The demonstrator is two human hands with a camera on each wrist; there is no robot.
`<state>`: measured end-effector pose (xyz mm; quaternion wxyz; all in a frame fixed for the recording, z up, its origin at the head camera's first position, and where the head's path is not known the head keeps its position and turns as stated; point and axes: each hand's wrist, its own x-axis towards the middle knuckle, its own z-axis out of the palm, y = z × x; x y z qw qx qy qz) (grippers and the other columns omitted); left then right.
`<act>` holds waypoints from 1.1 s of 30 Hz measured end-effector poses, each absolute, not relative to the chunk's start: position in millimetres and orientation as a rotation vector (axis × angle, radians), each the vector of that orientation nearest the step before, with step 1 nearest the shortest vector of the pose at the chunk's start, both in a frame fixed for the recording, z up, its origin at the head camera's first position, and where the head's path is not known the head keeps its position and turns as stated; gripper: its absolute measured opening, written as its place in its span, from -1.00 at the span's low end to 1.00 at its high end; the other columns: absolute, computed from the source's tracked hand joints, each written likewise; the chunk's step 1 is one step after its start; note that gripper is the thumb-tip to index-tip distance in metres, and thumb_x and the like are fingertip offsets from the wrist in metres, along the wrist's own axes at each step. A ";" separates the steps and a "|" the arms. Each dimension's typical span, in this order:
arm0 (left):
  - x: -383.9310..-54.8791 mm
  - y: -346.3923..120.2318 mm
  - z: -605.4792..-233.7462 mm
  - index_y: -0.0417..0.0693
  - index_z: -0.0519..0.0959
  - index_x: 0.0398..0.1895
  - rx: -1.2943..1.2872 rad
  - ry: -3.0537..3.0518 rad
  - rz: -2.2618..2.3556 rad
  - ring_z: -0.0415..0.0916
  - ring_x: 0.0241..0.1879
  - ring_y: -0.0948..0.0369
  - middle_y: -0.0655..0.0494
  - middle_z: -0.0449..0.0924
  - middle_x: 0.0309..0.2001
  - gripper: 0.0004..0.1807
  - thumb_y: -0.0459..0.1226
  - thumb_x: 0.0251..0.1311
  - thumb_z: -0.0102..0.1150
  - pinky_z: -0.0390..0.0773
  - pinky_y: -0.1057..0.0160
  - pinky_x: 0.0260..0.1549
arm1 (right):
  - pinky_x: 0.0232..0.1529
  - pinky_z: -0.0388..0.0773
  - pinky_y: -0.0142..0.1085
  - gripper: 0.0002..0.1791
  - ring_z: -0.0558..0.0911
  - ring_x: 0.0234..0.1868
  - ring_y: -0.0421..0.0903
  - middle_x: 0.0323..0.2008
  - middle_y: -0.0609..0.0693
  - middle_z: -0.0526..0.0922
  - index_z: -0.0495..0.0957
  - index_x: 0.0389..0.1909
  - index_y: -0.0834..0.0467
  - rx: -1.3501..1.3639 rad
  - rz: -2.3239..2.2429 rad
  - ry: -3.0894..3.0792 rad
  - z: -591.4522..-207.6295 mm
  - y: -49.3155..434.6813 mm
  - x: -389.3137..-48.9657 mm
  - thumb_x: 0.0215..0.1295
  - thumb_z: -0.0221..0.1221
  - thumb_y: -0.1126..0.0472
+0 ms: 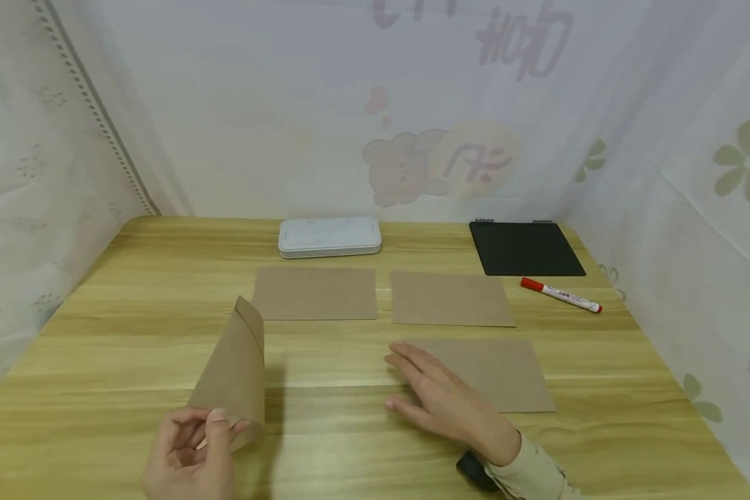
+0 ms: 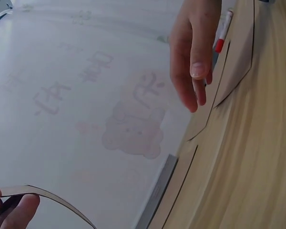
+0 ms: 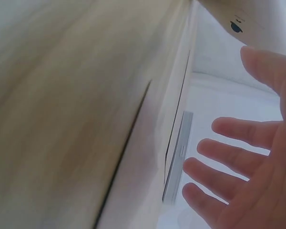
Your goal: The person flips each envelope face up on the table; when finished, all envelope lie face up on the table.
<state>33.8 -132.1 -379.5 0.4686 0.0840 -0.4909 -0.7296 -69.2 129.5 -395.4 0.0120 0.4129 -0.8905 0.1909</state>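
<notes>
My left hand [image 1: 190,451] pinches the near edge of a brown kraft-paper envelope [image 1: 231,375] between thumb and fingers. The envelope is raised off the table and bowed, with a folded flap at its far end; a small dark print on it shows in the right wrist view. My right hand [image 1: 440,399] hovers above the table with fingers spread and holds nothing. It partly hides a flat brown paper piece [image 1: 500,371] below it. Two more such pieces lie farther back, a left one [image 1: 315,295] and a right one [image 1: 450,298].
A white flat case [image 1: 330,236] lies at the table's back edge. At the back right are a black spiral-bound pad [image 1: 525,248] and a red-capped marker [image 1: 561,295]. Printed cloth [image 1: 287,125] hangs behind and on both sides of the wooden table [image 1: 125,347].
</notes>
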 end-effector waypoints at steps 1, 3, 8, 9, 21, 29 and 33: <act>34.0 -133.2 -378.6 -0.50 0.39 -0.58 0.184 -1.175 -1.789 0.53 -0.67 0.23 -0.05 0.52 -0.63 -0.88 -0.74 -0.04 -0.01 0.53 0.38 -0.70 | 0.26 0.19 -0.14 -0.31 0.22 0.32 0.00 0.29 0.09 0.27 0.29 0.27 0.20 1.287 0.638 -2.806 -394.0 127.0 -68.8 0.27 0.09 -0.16; 35.3 -134.5 -375.7 -0.47 0.40 -0.57 0.168 -1.160 -1.761 0.52 -0.66 0.24 -0.04 0.51 -0.61 -0.87 -0.73 -0.04 0.00 0.54 0.39 -0.68 | 0.25 0.20 -0.12 -0.27 0.22 0.32 -0.04 0.31 0.02 0.25 0.23 0.32 0.14 1.279 0.768 -2.887 -390.7 121.0 -67.5 0.26 0.09 -0.18; 38.6 -138.7 -370.6 -0.40 0.43 -0.54 0.181 -1.148 -1.642 0.48 -0.63 0.26 -0.04 0.45 -0.60 -0.86 -0.69 -0.03 0.10 0.55 0.42 -0.61 | 0.24 0.21 -0.12 -0.15 0.24 0.30 -0.17 0.33 -0.10 0.22 0.02 0.42 0.05 1.291 1.266 -3.014 -386.9 96.1 -62.9 0.22 0.13 -0.19; 38.9 -139.9 -370.0 -0.39 0.43 -0.54 0.197 -1.138 -1.620 0.47 -0.63 0.26 -0.04 0.44 -0.61 -0.86 -0.69 -0.04 0.11 0.55 0.42 -0.61 | 0.24 0.20 -0.13 -0.12 0.24 0.30 -0.19 0.34 -0.11 0.21 -0.02 0.43 0.05 1.310 1.358 -3.010 -387.1 89.8 -61.7 0.21 0.15 -0.18; 36.9 -142.7 -365.5 -0.44 0.41 -0.58 0.307 -0.865 -1.607 0.37 -0.69 0.24 -0.09 0.35 -0.65 -0.84 -0.69 -0.14 0.19 0.52 0.39 -0.73 | 0.19 0.27 -0.33 0.06 0.28 0.28 -0.19 0.37 -0.05 0.14 -0.19 0.45 0.09 1.324 1.691 -2.900 -403.2 36.2 -49.4 0.12 0.26 -0.12; 39.6 -138.3 -363.2 -0.44 0.36 -0.60 0.365 -0.847 -1.723 0.35 -0.67 0.23 -0.06 0.34 -0.68 -0.81 -0.70 -0.08 0.15 0.54 0.32 -0.72 | -0.07 0.48 -0.39 -0.02 0.59 -0.13 -0.25 0.24 0.10 0.33 0.00 0.41 0.11 0.812 2.048 -2.846 -399.6 37.6 -51.0 0.05 0.36 0.04; 39.1 -136.6 -365.6 -0.43 0.37 -0.58 0.394 -0.889 -1.755 0.41 -0.61 0.19 -0.10 0.40 -0.62 -0.83 -0.67 -0.03 0.15 0.55 0.29 -0.66 | -0.20 0.52 -0.39 -0.06 0.60 -0.32 -0.24 0.11 0.11 0.43 0.10 0.38 0.07 0.697 2.073 -2.847 -396.0 46.0 -50.9 0.01 0.39 0.09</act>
